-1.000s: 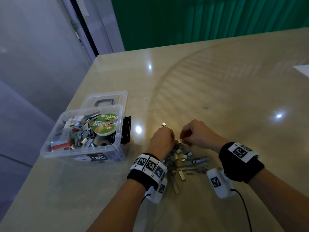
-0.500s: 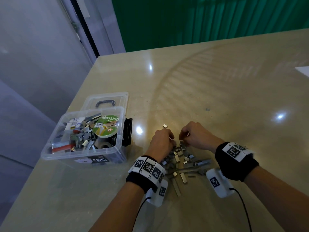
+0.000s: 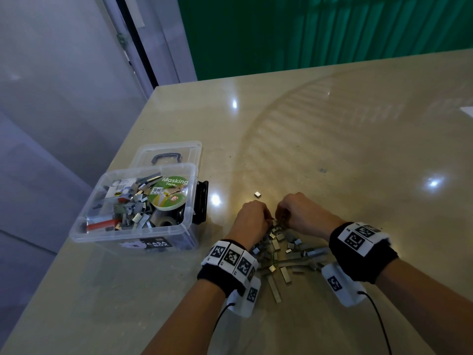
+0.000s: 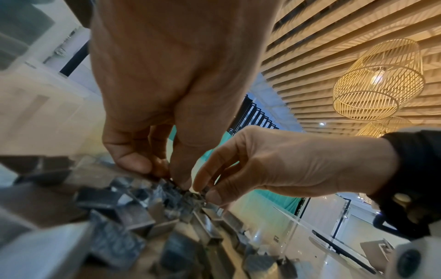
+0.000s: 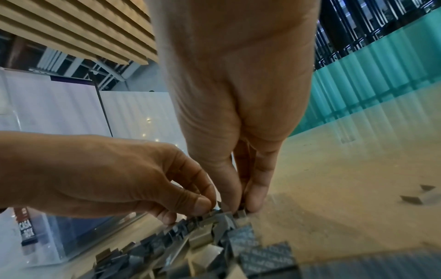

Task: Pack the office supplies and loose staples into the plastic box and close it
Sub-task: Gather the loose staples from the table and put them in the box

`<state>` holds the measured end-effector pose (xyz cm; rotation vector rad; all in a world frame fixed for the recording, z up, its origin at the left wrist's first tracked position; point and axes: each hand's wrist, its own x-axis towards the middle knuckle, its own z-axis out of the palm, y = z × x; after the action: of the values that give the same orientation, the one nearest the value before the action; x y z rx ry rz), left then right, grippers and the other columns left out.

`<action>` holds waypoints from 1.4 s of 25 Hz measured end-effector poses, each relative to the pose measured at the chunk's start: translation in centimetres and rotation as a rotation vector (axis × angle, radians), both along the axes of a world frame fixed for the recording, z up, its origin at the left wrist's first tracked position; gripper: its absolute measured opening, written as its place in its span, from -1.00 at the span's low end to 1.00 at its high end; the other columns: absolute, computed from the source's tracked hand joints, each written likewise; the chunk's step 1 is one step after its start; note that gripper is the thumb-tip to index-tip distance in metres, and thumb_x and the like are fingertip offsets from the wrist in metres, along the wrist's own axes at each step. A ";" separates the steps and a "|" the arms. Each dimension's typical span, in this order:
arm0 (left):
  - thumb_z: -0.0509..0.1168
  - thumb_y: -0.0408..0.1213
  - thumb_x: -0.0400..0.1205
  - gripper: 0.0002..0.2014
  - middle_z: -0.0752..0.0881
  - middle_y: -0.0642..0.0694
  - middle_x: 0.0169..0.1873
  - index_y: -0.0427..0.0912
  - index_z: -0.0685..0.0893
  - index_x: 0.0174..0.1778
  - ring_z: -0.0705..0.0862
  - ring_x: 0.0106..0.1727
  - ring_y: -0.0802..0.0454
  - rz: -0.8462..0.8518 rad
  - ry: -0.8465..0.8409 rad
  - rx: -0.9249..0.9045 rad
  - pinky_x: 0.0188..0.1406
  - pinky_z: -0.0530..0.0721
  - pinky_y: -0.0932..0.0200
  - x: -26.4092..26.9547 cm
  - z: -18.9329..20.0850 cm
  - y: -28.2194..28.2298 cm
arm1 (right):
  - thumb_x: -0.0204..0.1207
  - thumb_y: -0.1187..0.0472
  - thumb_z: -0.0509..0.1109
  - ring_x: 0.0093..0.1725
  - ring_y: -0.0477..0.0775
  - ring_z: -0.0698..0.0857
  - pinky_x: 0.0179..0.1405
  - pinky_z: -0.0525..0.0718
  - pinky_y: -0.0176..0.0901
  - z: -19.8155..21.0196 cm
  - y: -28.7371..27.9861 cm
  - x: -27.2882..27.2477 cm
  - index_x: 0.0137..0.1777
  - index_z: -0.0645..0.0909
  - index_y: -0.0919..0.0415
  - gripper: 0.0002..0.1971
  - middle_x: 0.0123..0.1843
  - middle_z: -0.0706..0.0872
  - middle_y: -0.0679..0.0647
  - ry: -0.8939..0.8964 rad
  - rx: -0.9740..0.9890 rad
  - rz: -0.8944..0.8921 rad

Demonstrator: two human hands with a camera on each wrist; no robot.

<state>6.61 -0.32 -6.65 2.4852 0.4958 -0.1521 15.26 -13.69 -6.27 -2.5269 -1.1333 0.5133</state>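
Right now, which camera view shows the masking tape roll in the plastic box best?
The head view: the masking tape roll lies label up inside the open plastic box. The right wrist view shows only the box wall; the left wrist view shows no tape.

Plastic box [image 3: 133, 231] lies left of staples [image 3: 281, 252] on table [image 3: 332, 149].
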 end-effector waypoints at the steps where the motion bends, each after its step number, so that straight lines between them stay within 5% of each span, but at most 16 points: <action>1: 0.38 -0.36 0.65 -0.85 0.78 -0.20 0.04 -0.20 0.80 0.08 0.76 0.05 -0.08 0.007 -0.012 -0.006 0.16 0.74 0.04 -0.2 -0.1 0.1 | 0.52 0.33 0.49 -0.16 0.01 0.69 -0.28 0.59 -0.27 -0.1 -0.1 0.1 -0.05 0.77 0.14 -0.91 -0.06 0.70 0.05 0.002 0.007 -0.003; 6: 0.38 -0.44 0.63 -0.82 0.79 -0.16 0.06 -0.17 0.81 0.09 0.77 0.06 -0.02 0.033 -0.079 -0.027 0.18 0.75 0.06 -1.1 0.0 0.8 | 0.51 0.21 0.57 -0.10 -0.10 0.69 -0.10 0.68 -0.26 0.4 -0.6 0.2 -0.01 0.75 0.13 -0.90 -0.07 0.71 -0.05 0.076 0.050 0.021; 12: 0.43 -0.36 0.62 -0.85 0.82 -0.09 0.03 -0.15 0.83 0.08 0.77 0.03 0.07 0.031 -0.142 -0.069 0.19 0.74 0.10 -2.2 2.0 1.2 | 0.56 0.28 0.52 -0.11 -0.31 0.70 -0.24 0.60 -0.52 1.1 -1.0 0.9 0.02 0.80 0.10 -0.90 -0.09 0.75 -0.13 0.148 0.080 0.034; 20: 0.51 -0.21 0.57 -0.86 0.77 0.06 -0.20 -0.08 0.82 0.02 0.66 -0.25 0.35 0.107 -0.383 -0.030 -0.22 0.54 0.58 -8.2 10.1 4.6 | 0.49 0.38 0.56 -0.38 -0.07 0.82 -0.29 0.75 -0.25 8.4 4.7 -0.2 -0.11 0.82 0.20 -0.92 -0.34 0.83 0.03 0.190 0.307 0.140; 24: 0.52 -0.33 0.55 -0.95 0.82 0.08 -0.24 -0.10 0.83 -0.12 0.75 -0.20 0.30 0.295 -0.498 -0.006 -0.12 0.71 0.39 -13.1 12.5 10.2 | 0.44 0.42 0.57 -0.43 -0.08 0.80 -0.27 0.79 -0.18 11.1 10.9 -4.0 -0.13 0.82 0.22 -0.89 -0.41 0.80 -0.01 0.228 0.393 0.266; 26: 0.50 -0.35 0.56 -0.93 0.83 0.09 -0.26 -0.08 0.83 -0.12 0.76 -0.21 0.31 0.377 -0.473 0.037 -0.17 0.71 0.42 -15.9 12.4 13.0 | 0.41 0.44 0.55 -0.44 -0.23 0.75 -0.30 0.74 -0.31 12.1 14.0 -6.3 -0.12 0.84 0.21 -0.86 -0.43 0.78 -0.08 0.202 0.418 0.350; 31: 0.52 -0.40 0.52 -0.87 0.85 -0.02 -0.25 -0.10 0.86 -0.09 0.80 -0.20 0.16 0.463 -0.397 0.114 0.00 0.78 0.08 -19.6 11.5 16.7 | 0.40 0.50 0.46 -0.42 -0.37 0.66 -0.38 0.54 -0.54 13.0 20.0 -10.7 -0.16 0.85 0.24 -0.80 -0.43 0.71 -0.22 0.182 0.399 0.507; 35: 0.48 -0.47 0.49 -0.82 0.84 -0.01 -0.24 -0.11 0.84 -0.08 0.77 -0.20 0.16 0.390 -0.361 0.144 -0.06 0.74 0.08 -19.9 11.3 17.1 | 0.42 0.46 0.47 -0.29 -0.14 0.75 -0.26 0.75 -0.15 12.3 22.4 -12.3 -0.10 0.86 0.15 -0.78 -0.26 0.83 -0.02 0.155 0.376 0.547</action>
<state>-13.25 16.79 4.63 2.4200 0.8406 0.4923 2.95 8.69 6.07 -1.8192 -1.6810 0.5495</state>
